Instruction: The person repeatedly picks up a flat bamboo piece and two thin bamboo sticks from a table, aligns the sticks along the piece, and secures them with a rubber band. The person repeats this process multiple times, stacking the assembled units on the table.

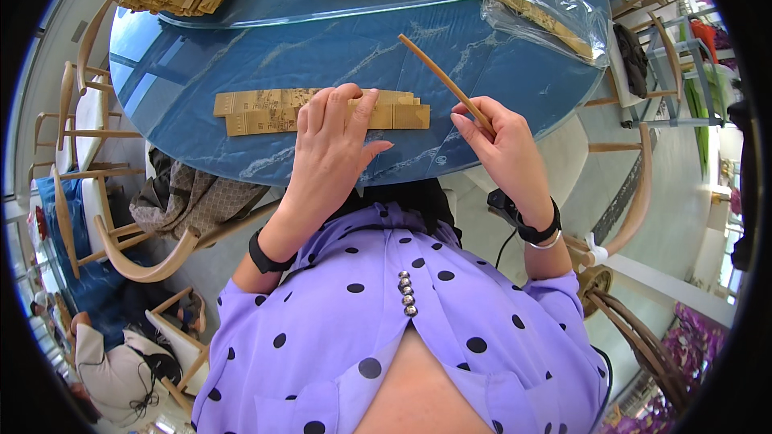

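Chopsticks [445,80], a thin tan pair, slant up from the right hand [503,145], its fingers pinching their lower end. Left hand [331,149] presses flat, unclenched, on brown paper sleeves [257,111] near the blue worktop's [338,52] front edge.

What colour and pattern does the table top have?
The table top is dark blue with pale, marble-like veins; the head view shows it best.

Single head-worn fisheye; we look steeply down from above the chest. Blue table [322,56] fills 12 o'clock, close. Left hand [330,157] sits near centre, right hand [507,149] at 2 o'clock. Straight edges bend toward the rim.
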Demonstrator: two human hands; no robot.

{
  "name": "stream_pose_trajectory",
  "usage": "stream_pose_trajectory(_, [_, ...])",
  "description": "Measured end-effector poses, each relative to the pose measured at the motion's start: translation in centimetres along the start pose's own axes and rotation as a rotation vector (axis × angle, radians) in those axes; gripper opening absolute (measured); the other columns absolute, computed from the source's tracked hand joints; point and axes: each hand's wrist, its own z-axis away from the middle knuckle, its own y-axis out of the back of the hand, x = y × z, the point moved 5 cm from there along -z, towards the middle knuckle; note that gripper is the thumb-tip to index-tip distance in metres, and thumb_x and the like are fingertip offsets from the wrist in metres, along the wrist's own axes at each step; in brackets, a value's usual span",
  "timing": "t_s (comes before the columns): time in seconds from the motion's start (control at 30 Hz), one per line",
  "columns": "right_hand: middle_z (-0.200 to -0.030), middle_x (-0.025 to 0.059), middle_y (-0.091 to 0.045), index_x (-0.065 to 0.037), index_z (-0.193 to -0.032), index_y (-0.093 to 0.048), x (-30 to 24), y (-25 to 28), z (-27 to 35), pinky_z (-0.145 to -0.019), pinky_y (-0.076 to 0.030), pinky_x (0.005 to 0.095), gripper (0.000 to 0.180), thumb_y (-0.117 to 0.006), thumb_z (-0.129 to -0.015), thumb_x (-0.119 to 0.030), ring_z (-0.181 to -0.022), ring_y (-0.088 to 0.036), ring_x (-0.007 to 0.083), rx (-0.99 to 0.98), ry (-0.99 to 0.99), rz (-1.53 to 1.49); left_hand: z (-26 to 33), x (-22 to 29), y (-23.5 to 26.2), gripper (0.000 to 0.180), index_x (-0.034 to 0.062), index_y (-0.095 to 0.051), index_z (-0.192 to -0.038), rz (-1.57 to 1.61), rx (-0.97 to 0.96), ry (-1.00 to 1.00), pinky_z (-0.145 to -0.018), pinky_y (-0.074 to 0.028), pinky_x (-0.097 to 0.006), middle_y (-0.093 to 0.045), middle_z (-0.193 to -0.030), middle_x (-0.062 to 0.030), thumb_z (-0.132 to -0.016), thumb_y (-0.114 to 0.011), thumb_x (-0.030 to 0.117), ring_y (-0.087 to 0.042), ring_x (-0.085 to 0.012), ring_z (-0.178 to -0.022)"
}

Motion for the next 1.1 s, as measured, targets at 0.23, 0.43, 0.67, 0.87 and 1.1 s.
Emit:
stream_pose_trajectory(0.23, [-0.070,0.0155,-0.068,0.000,-0.112,-0.067,-0.9,-3.1,-0.8,-0.063,-0.051,0.0413,0.030,-0.073,-0.093,-0.021,-0.064,-0.067,0.0322,-0.028,0.090,0.240,-0.6,-0.5,-1.7,0.046,0.0040,-0.062,-0.125,0.102,-0.031,-0.046,-0.100,-0.044,-0.047,-0.055,-0.122,-0.0090,-0.084,-0.077,0.018,-0.052,-0.0309,-0.118])
stream_pose_trajectory(0.43, [-0.069,0.0138,-0.067,-0.002,-0.107,-0.066,-0.5,-3.6,-1.4,-0.063,-0.051,0.0436,0.032,-0.079,-0.088,-0.025,-0.068,-0.068,0.0334,0.019,0.075,0.260,-0.7,-0.8,-1.6,0.040,0.0041,-0.062,-0.120,0.144,-0.032,-0.041,-0.100,-0.044,-0.046,-0.056,-0.119,-0.0082,-0.085,-0.076,0.017,-0.053,-0.0304,-0.117])
stream_pose_trajectory(0.67, [-0.063,0.0092,-0.060,0.000,-0.097,-0.067,-1.2,-2.7,-1.7,-0.056,-0.044,0.0356,0.024,-0.076,-0.091,-0.021,-0.055,-0.055,0.0225,-0.124,0.016,0.163,-0.6,-0.9,-1.4,0.051,0.0059,-0.058,-0.128,0.172,-0.012,-0.022,-0.101,-0.043,-0.048,-0.056,-0.122,-0.0100,-0.082,-0.078,0.020,-0.053,-0.0325,-0.118])
stream_pose_trajectory(0.87, [-0.066,-0.0055,-0.048,0.002,-0.098,-0.069,-2.5,-3.4,-0.9,-0.053,-0.035,0.0253,0.021,-0.068,-0.099,-0.019,-0.061,-0.040,0.0036,-0.249,-0.032,-0.325,-1.1,0.0,-2.1,0.056,0.0027,-0.055,-0.130,0.181,0.014,-0.183,-0.102,-0.043,-0.048,-0.056,-0.123,-0.0129,-0.081,-0.078,0.016,-0.054,-0.0331,-0.116])
stream_pose_trajectory(1.1, [-0.078,-0.0055,-0.061,0.002,-0.107,-0.074,-1.1,-3.1,-1.2,-0.058,-0.037,0.0201,0.025,-0.073,-0.097,-0.020,-0.067,-0.047,0.0012,-0.239,-0.086,-0.607,-0.7,0.0,-0.5,0.043,-0.0022,-0.055,-0.129,0.109,-0.023,-0.218,-0.093,-0.046,-0.042,-0.053,-0.109,-0.0135,-0.087,-0.060,0.008,-0.055,-0.0304,-0.104])
